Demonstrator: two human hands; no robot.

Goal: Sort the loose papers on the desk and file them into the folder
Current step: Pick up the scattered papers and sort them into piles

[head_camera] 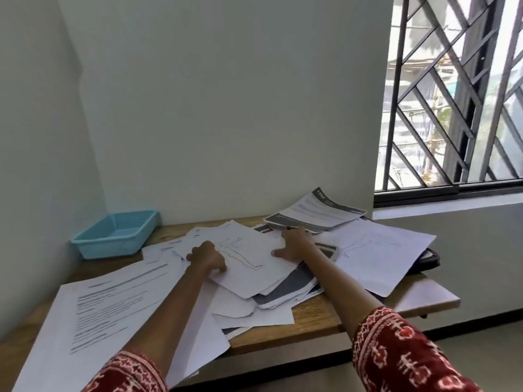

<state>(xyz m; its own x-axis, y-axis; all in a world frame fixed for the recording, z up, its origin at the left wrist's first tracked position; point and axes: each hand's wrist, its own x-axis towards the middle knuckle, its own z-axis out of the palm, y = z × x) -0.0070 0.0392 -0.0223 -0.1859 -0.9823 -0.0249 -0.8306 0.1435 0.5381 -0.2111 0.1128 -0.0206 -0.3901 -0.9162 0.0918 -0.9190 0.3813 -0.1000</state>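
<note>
Nearest the camera, two forearms in red patterned sleeves [396, 352] reach out over the wooden surface [317, 315]. At the near left a large printed sheet [107, 306] with lines of text lies flat, its near edge running off the bottom of the view and its right corner hanging past the front edge of the surface. Bare wood shows in a strip along the front edge, to the right of that sheet.

Further in, a loose heap of papers [271, 292] covers the middle, its sheets overlapping at different angles, some white and some with dark grey print. On top lies a drawing sheet [249, 258] with a faint outline figure. The left hand [208, 256] grips this sheet at its left edge, fingers curled over it. The right hand [294, 244] rests flat on its right part, fingers straight and spread.

To the right, a white sheet [379, 253] overhangs the surface's right edge and partly covers a dark folder [428, 258], which lies at the far right corner and juts past the edge.

Behind the hands, a grey-and-white booklet [317, 213] rests against the wall [226, 108]. At the far left corner stands a blue plastic basket [116, 234], close to both walls, with bare wood in front of it. A barred window [458, 91] is at the upper right.
</note>
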